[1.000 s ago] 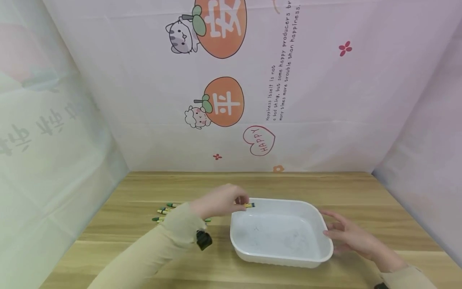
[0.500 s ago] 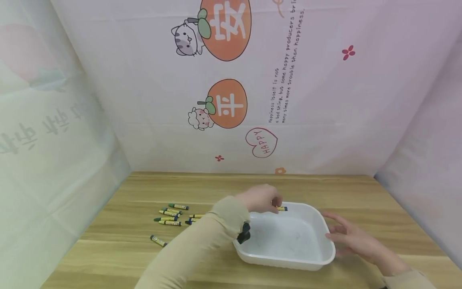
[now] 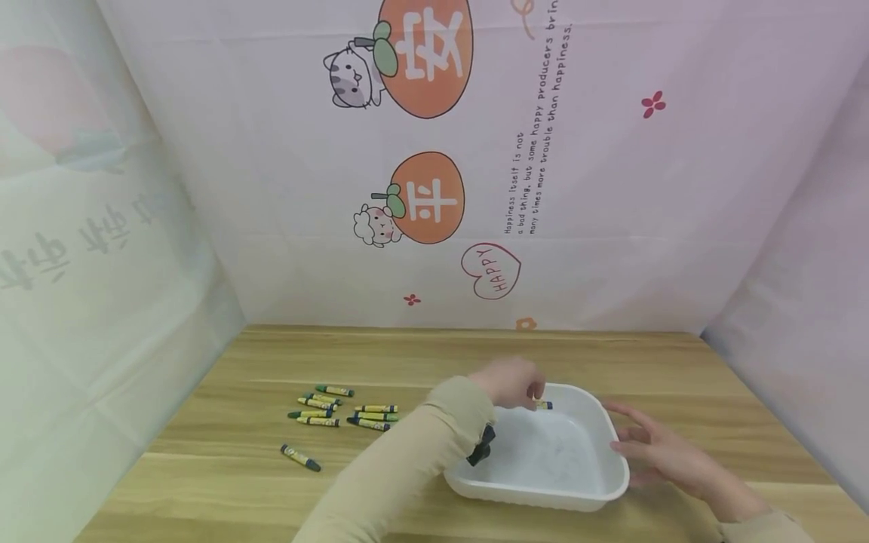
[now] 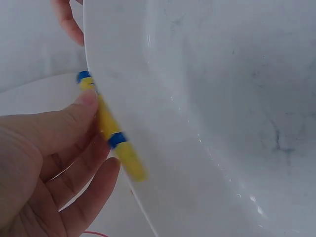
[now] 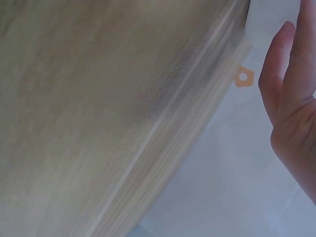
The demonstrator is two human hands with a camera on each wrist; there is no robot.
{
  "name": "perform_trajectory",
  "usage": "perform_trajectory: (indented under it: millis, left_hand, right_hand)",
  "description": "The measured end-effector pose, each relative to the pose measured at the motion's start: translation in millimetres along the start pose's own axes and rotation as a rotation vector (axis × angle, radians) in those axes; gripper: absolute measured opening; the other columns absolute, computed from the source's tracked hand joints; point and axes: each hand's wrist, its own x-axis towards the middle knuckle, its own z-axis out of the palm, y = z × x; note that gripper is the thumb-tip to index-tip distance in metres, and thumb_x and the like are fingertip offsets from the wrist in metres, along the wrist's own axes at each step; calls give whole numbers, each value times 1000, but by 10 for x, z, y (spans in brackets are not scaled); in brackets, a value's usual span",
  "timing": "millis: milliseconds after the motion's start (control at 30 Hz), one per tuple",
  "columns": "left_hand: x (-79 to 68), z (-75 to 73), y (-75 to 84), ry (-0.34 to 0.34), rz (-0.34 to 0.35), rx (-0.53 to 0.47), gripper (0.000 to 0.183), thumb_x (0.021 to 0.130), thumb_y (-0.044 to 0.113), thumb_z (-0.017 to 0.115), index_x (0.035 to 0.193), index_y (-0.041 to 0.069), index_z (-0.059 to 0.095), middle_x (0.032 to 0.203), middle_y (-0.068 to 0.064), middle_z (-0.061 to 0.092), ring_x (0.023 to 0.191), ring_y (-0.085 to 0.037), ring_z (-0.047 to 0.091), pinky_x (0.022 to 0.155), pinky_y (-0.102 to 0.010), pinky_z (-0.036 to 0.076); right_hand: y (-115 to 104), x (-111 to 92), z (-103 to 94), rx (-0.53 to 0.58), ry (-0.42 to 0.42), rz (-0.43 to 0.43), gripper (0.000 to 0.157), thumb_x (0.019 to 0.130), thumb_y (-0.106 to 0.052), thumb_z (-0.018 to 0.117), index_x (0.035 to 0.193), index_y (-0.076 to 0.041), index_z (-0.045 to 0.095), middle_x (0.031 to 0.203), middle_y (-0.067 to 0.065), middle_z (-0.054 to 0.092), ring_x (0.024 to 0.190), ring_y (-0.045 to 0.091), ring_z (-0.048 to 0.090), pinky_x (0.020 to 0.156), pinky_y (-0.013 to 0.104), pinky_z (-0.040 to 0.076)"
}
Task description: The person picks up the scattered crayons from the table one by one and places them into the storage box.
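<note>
Patience at the rim is what the move seems to want: the crayon (image 4: 106,117) ought to clear the edge of the white tray (image 3: 557,456) fully, then go down low and be let go gently, laid flat so it doesn't bounce or roll. From where I stand, the left hand (image 3: 511,383) pinches it between thumb and fingers over the tray's far side, with the plain end and the tip both poking out of the grip. Dropped too soon, I'd guess, it could catch the edge and tumble outside, since up close it lines up nearly along that edge; whether it touches there I can't tell. A light, steady press from the right hand (image 3: 668,452) should be enough to stop the tray sliding; that hand rests against the right side, fingers spread and thumb by the rim, well apart from its partner. So the crayon sits in the left hand's grip, across the tray from the right hand. Off to the left, on the wooden table (image 3: 204,483), lie the loose crayons (image 3: 317,405), in two small clusters, and nearer me a single dark-tipped crayon (image 3: 300,458) on its own.
</note>
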Motion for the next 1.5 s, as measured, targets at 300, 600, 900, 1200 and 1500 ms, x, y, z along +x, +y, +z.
perform_trajectory:
  millis: [300,600,900,1200,1500]
  left_hand:
    - [-35,0,-57,7,-20,-19,16,86,21,70,100,14,67,89,6,62,79,-5,54,67,-16,43]
    - [-246,-118,-234,63,5,-91,17,86,21,70,101,14,67,88,8,63,79,-3,55,67,-16,45]
    - [-716,-299,-485,97,63,-152,16,87,19,68,102,12,67,95,4,67,84,-4,58,73,-15,48]
    - [-1307,-291,-862,179,50,-240,15,87,17,69,101,12,67,98,1,67,85,-6,60,76,-19,51]
    - [-1899,-94,-1323,187,8,-325,13,87,13,68,98,10,65,95,-4,66,83,-9,61,72,-20,52]
  right_hand:
    - [-19,-3,4,5,-17,-10,54,97,-13,49,117,-61,37,113,9,55,92,19,64,70,41,57]
    - [-7,-10,6,7,-11,4,53,97,-13,49,118,-60,36,119,16,51,95,19,63,74,44,57]
    - [-9,3,9,24,-28,-4,54,99,-12,46,120,-60,35,121,20,49,97,19,63,77,45,56]
    - [2,-1,8,4,-2,16,53,98,-14,48,120,-60,34,125,34,41,96,20,62,75,44,57]
    - [-12,-2,11,22,-10,-9,54,97,-12,49,121,-59,37,115,12,53,92,18,64,71,40,58]
